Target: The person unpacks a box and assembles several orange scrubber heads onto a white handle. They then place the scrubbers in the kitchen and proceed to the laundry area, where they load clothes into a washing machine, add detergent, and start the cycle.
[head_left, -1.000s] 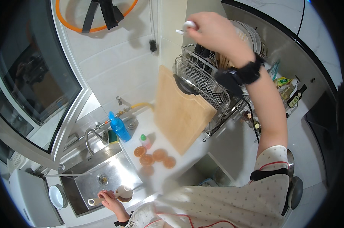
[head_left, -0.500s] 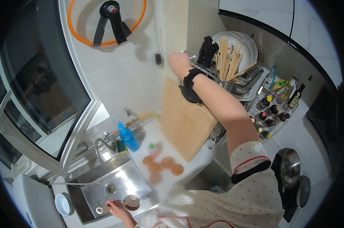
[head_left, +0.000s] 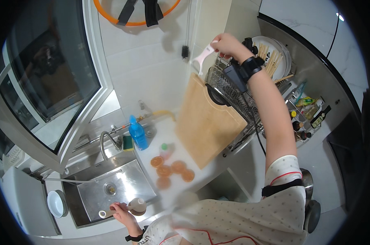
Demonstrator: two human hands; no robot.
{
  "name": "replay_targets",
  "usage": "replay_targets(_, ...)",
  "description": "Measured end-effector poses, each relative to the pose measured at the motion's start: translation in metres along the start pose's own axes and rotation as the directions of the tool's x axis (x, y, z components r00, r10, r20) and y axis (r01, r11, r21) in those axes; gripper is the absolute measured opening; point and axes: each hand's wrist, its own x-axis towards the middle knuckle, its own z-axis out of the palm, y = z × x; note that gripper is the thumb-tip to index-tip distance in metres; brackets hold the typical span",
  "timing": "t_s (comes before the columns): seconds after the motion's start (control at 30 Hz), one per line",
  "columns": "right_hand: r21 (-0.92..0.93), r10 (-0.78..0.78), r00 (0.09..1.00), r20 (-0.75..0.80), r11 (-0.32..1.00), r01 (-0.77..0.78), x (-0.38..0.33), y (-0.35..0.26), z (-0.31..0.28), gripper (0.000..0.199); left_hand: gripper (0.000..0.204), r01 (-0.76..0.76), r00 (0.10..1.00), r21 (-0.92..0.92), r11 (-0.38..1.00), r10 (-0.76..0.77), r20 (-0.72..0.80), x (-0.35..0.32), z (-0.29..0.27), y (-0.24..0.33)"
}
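My right hand [head_left: 230, 45] is raised at the far side, above the wire dish rack [head_left: 219, 79], closed on the handle of a pale pink Y-shaped peeler [head_left: 203, 59]. The peeler's forked head points down toward the top corner of a wooden cutting board [head_left: 209, 126], which leans against the rack. Over the sink's near edge, my left hand [head_left: 122, 213] grips a beige long-handled utensil with a round cup-like head [head_left: 138, 206]. Its handle end sticks out to the left of the fingers. What kind of utensil it is, I cannot make out.
A steel sink [head_left: 87, 185] with a tap [head_left: 105, 143] lies at the left. Beside it stand a blue bottle [head_left: 138, 136] and a green-yellow sponge [head_left: 128, 143]. Several orange-brown discs [head_left: 163, 170] dot the counter. Plates, chopsticks [head_left: 273, 61] and sauce bottles stand far right. An open window [head_left: 50, 73] juts in.
My right hand has lifted away from the rack's far end, and the pink peeler now shows in it. The left hand still holds its utensil over the sink. The view has shifted.
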Motion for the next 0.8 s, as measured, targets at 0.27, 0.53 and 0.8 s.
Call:
replay_targets(0.27,-0.507,0.109,0.993,-0.043,0.854,-0.115,0.005,0.053,0.055,0.023,0.023,0.008,1.000,0.015,1.000,-0.008,-0.015,0.002,0.003,0.002)
replay_targets(0.53,-0.585,0.037,0.996,-0.080,0.807,-0.078,-0.008,0.042,0.064,0.025,0.021,0.011,0.999,-0.030,0.999,-0.013,-0.040,0.001,-0.018,0.003)
replay_targets(0.8,-0.586,0.045,0.994,-0.096,0.805,-0.093,-0.022,0.031,0.061,0.022,0.022,-0.003,0.998,-0.003,1.000,0.003,-0.066,0.000,-0.017,0.009)
